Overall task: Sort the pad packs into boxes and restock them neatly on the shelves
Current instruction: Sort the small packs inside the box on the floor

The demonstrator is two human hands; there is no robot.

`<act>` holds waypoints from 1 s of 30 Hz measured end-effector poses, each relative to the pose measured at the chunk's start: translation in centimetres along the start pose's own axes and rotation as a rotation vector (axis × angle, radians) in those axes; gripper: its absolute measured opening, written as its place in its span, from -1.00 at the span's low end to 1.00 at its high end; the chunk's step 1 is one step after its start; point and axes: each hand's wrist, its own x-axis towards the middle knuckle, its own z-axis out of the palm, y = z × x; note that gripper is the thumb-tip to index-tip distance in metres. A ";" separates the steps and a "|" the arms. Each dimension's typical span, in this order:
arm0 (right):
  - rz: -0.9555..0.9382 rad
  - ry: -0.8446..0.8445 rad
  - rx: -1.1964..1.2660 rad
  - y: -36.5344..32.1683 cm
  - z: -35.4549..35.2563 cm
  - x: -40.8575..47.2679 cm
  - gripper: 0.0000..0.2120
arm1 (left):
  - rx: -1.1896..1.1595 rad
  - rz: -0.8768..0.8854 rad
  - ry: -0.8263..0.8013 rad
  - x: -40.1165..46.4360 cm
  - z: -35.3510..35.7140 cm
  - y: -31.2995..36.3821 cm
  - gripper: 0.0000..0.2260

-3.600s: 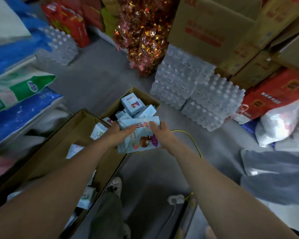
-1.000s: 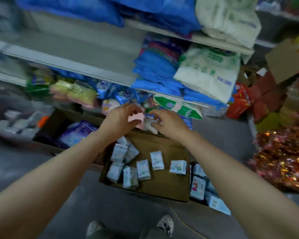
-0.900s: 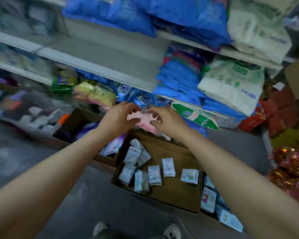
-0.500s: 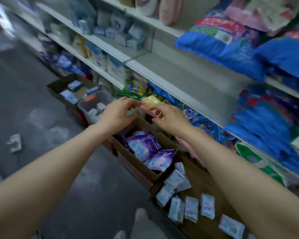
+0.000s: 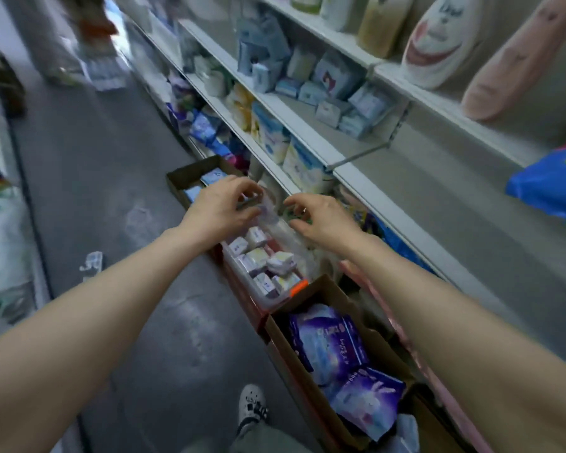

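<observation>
Both hands, left (image 5: 221,209) and right (image 5: 321,217), pinch a small clear-wrapped pad pack (image 5: 268,210) between them, blurred and pale. It hangs above a clear bin (image 5: 258,292) of small white packs, beside the shelves (image 5: 307,138).

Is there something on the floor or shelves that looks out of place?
Yes. A small crumpled wrapper lies alone on the grey floor of the aisle, apart from the boxes. It looks like dropped litter. The shelves look stocked, though blurred.
</observation>
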 end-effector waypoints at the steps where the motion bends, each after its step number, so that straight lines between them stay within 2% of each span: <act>1: -0.012 0.004 0.014 -0.1 -0.1 2.3 -0.64 | -0.007 -0.008 0.018 1.4 -0.6 -1.1 -0.74; 9: 0.014 -0.020 0.024 -0.5 0.1 17.4 -0.65 | 0.006 -0.030 -0.003 13.1 -3.4 -9.8 -0.75; 13: 0.085 0.025 0.051 0.5 0.9 24.3 -0.69 | 0.026 0.028 -0.083 20.2 -3.4 -14.1 -0.75; 18: 0.236 0.076 0.035 2.4 2.1 31.1 -0.61 | 0.023 0.146 -0.198 28.8 -2.7 -18.7 -0.67; 23: 0.437 0.163 0.002 7.0 4.2 34.1 -0.53 | -0.029 0.285 -0.293 36.5 1.8 -20.6 -0.60; 30: 0.645 0.303 -0.020 15.9 6.1 36.4 -0.50 | -0.102 0.469 -0.355 43.2 12.8 -18.4 -0.46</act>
